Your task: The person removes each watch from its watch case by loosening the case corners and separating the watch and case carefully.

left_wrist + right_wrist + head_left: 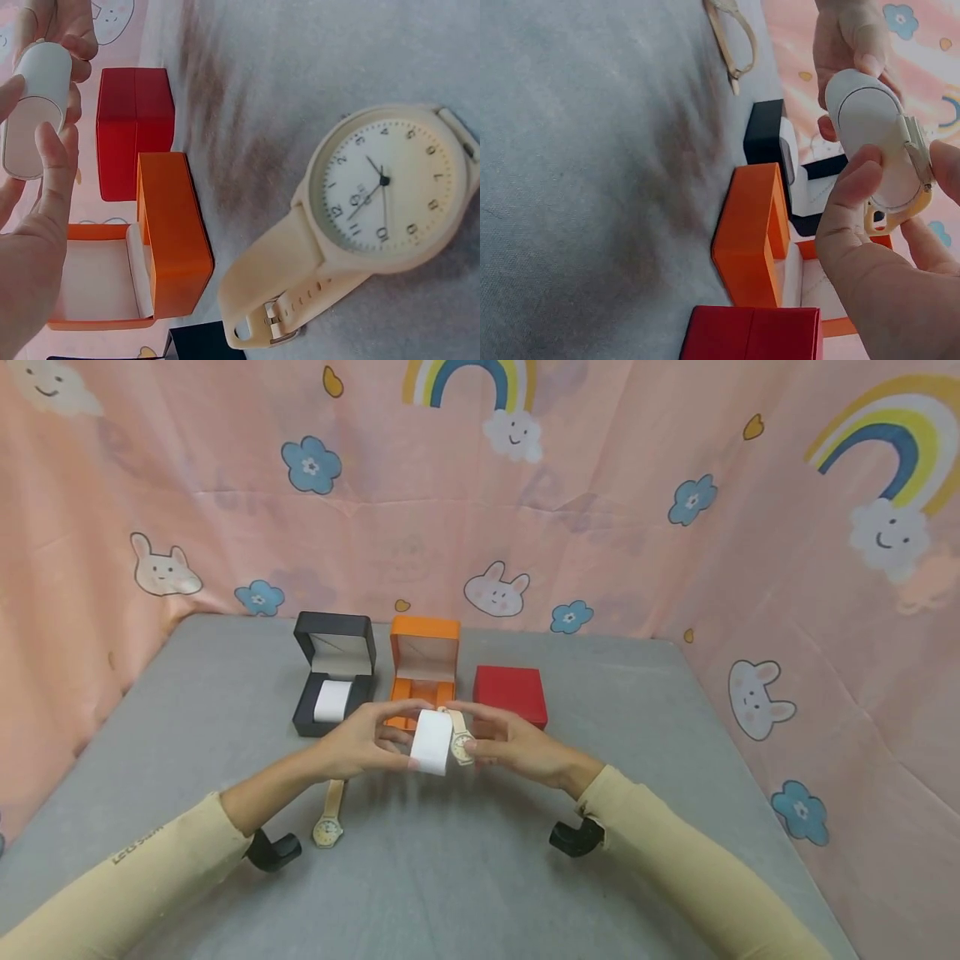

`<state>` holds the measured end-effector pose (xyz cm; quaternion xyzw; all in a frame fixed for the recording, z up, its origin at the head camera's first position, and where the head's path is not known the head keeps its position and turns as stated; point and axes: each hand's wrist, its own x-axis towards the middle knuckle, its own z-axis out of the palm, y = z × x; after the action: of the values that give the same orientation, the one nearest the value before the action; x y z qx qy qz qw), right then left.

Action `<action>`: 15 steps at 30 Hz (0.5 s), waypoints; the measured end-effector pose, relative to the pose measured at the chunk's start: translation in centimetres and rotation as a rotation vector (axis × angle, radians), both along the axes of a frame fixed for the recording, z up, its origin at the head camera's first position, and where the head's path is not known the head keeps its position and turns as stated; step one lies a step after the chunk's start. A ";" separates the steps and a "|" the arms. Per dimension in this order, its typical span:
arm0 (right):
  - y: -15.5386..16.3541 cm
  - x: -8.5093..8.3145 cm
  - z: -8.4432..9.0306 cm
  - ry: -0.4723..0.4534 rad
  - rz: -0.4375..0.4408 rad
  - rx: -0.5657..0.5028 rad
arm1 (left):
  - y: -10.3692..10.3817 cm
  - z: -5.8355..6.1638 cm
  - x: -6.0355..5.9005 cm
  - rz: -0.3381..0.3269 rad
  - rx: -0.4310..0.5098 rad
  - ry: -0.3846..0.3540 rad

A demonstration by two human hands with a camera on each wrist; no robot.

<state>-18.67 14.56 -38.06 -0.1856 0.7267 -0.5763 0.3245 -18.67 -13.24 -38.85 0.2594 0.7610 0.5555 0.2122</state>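
Note:
In the head view my left hand (pixel 351 745) holds a white watch cushion (pixel 431 743) above the table, in front of the boxes. My right hand (pixel 528 750) pinches a cream wristwatch (pixel 462 748) by its face, right at the cushion's right end. From the right wrist, the watch's case edge (pixel 915 154) shows beside the cushion's oval end (pixel 870 124), and its strap loops below, partly behind the fingers. A second cream watch (pixel 327 832) lies on the table by my left forearm; it fills much of the left wrist view.
An open black box (pixel 303 718) at the back left bears a white cushion (pixel 332 702). Beside it an orange box (pixel 425 628) stands open, its front partly behind my hands. The red box (pixel 512 692) to its right is closed. A printed curtain (pixel 600 543) hangs behind the table.

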 end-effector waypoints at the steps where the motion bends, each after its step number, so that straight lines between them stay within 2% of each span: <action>1: 0.0 0.0 0.0 0.002 -0.005 -0.003 | -0.1 0.0 0.0 -0.002 0.006 -0.002; 10: 0.3 -0.2 0.0 0.035 -0.079 -0.021 | -1.0 -0.3 -0.3 0.020 0.075 -0.073; 15: 0.4 0.1 -0.3 0.045 -0.118 -0.002 | -1.3 -0.3 -0.4 0.035 0.060 -0.065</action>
<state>-18.62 14.93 -38.37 -0.1557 0.7430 -0.5909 0.2732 -19.10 -14.56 -39.20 0.2340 0.7411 0.5899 0.2192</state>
